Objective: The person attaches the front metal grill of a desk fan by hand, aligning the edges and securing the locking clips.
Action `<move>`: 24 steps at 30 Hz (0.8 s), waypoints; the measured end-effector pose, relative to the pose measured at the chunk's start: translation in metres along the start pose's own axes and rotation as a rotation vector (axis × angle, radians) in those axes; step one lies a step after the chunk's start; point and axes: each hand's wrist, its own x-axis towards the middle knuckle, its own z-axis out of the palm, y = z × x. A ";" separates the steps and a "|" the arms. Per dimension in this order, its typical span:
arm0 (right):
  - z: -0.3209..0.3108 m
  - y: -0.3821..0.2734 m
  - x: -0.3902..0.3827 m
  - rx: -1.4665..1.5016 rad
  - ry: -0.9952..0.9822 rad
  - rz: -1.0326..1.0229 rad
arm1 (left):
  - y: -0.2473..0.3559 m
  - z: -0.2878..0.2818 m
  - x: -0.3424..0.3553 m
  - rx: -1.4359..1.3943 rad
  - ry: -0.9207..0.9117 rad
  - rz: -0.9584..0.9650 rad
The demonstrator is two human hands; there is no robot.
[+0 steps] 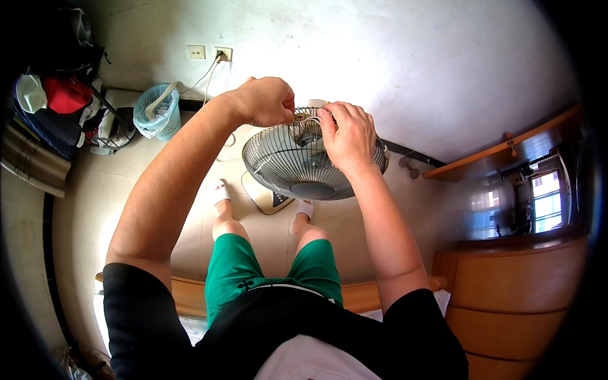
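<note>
A standing electric fan (269, 161) is in front of me, its round wire guard tilted upward and its pale base (263, 192) on the floor between my feet. My left hand (268, 101) is closed in a pinch at the guard's top rim; whatever its fingertips hold is hidden. On the right part of the same rim rests my right hand (350, 134), thumb on the front wires and fingers curled over the edge. A small light-coloured piece, perhaps a clip or strip, shows at the rim between the two hands.
Behind and left stands a light-blue lined waste basket (168, 130). A cord (209, 82) runs down from the wall socket (223, 54). Bags and a red cloth item (66, 95) pile up at far left. Wooden drawers (513, 278) and a wooden panel (506, 149) flank the right.
</note>
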 end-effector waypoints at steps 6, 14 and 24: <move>0.000 0.001 0.001 0.017 0.020 -0.026 | -0.008 0.004 0.008 -0.160 -0.103 -0.087; -0.006 -0.006 0.005 0.003 -0.063 0.067 | -0.015 0.028 -0.010 -0.262 0.174 -0.020; 0.001 -0.004 0.001 0.014 -0.017 0.005 | -0.007 0.068 -0.028 -0.131 0.612 -0.006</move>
